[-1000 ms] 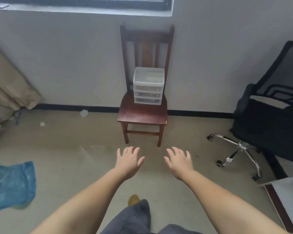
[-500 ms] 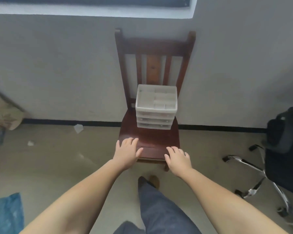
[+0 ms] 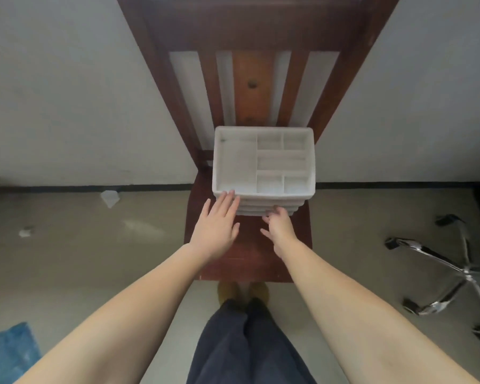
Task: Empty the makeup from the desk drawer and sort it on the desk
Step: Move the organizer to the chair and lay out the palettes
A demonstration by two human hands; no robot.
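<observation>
Left hand (image 3: pixel 215 228) lies flat with straight fingers, its tips touching the front left corner of the white plastic drawer organiser (image 3: pixel 263 164). That organiser, its top tray split into compartments, sits at the back edge of the dark red wooden chair (image 3: pixel 247 253) seat. Right hand (image 3: pixel 279 227) curls its fingers against the organiser's lower drawer fronts; whether it grips anything cannot be told.

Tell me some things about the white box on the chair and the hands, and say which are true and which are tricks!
1. The white drawer box sits on a wooden chair. True.
2. Its top tray is full of makeup. False: the compartments look empty.
3. The left hand has straight fingers reaching the box's front edge. True.
4. The right hand is holding a lipstick. False: its fingers curl at the drawer fronts, no lipstick shows.
</observation>
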